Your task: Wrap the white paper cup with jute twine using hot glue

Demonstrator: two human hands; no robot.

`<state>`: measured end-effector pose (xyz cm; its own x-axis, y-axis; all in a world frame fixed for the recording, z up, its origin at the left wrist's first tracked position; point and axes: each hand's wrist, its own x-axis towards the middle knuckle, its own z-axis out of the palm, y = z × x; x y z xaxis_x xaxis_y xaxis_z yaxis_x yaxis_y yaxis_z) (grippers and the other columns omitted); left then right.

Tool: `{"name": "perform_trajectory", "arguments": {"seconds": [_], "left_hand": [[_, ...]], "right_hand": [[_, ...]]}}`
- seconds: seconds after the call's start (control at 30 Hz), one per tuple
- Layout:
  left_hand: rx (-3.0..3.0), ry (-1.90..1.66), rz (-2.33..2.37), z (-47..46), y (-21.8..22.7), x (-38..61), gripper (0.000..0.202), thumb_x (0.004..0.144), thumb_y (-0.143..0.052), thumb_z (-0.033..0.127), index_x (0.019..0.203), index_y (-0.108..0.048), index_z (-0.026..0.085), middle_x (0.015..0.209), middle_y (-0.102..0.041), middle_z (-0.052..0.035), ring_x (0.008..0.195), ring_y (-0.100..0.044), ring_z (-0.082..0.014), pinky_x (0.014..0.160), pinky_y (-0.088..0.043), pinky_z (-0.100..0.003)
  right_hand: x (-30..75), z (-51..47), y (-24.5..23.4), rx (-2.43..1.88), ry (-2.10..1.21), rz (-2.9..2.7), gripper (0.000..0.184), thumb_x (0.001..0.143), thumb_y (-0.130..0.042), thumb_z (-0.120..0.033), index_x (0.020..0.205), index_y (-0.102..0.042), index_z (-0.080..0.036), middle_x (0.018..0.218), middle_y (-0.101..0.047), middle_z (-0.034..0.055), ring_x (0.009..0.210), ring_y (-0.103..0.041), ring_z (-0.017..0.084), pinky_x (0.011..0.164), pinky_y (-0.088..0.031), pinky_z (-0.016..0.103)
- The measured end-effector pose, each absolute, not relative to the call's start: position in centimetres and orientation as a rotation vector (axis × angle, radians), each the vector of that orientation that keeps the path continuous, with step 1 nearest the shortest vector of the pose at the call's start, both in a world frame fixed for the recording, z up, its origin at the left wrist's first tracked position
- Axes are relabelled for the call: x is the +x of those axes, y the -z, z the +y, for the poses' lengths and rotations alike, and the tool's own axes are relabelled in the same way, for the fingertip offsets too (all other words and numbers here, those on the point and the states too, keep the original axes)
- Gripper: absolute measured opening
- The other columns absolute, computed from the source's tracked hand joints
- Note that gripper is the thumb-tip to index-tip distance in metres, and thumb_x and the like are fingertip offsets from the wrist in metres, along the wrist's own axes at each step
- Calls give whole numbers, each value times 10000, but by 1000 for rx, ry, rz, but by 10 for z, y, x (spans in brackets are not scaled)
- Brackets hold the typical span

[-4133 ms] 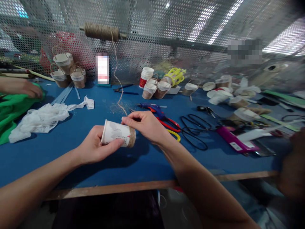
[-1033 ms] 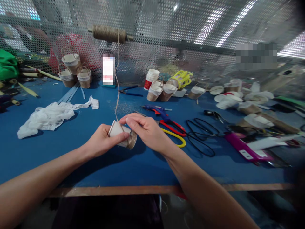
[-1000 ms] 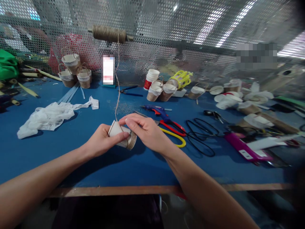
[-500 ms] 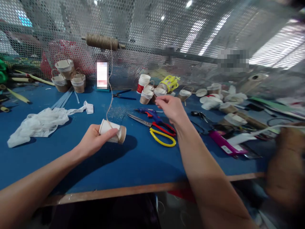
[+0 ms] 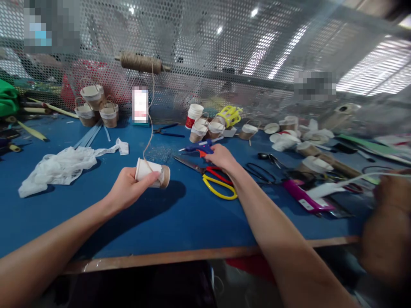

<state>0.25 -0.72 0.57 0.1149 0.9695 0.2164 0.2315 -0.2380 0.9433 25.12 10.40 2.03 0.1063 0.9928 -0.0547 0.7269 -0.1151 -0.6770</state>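
My left hand (image 5: 130, 186) is closed around a white paper cup (image 5: 146, 168) lying on its side, with brown twine wound round the end on the right. A strand of twine (image 5: 150, 128) runs from the cup up to a spool (image 5: 140, 63) on the mesh wall. My right hand (image 5: 221, 157) is wrapped round the handle of a blue glue gun (image 5: 199, 146) with a red trigger, its nozzle pointing left. Just below it, scissors (image 5: 218, 182) with red and yellow handles lie partly opened on the blue table.
A crumpled strip of white lace (image 5: 61, 167) lies on the left. Twine-covered cups with handles (image 5: 109, 114) stand at the back, near a phone (image 5: 140, 105). On the right are a purple glue gun (image 5: 303, 194), cables and another person's blurred arm (image 5: 385, 226).
My right hand has come down from above the glue gun and closed on its handle; the gun has lifted slightly. My left hand still holds the cup in nearly the same place.
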Motion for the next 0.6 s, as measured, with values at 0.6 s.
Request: {"name": "perform_trajectory", "arguments": {"seconds": [0.6], "left_hand": [[2166,-1349,1202,0,9,-5,244,775,-524,253,586,-601,119,582,-577,-37,511,-506,-115,491,-406,-224]], "right_hand": [[215,2,-43,-1203,-1112,-1873,187,754,-559,-329,788,-540,-146,416,-454,-73,349,-419,61,382,-374,201]]}}
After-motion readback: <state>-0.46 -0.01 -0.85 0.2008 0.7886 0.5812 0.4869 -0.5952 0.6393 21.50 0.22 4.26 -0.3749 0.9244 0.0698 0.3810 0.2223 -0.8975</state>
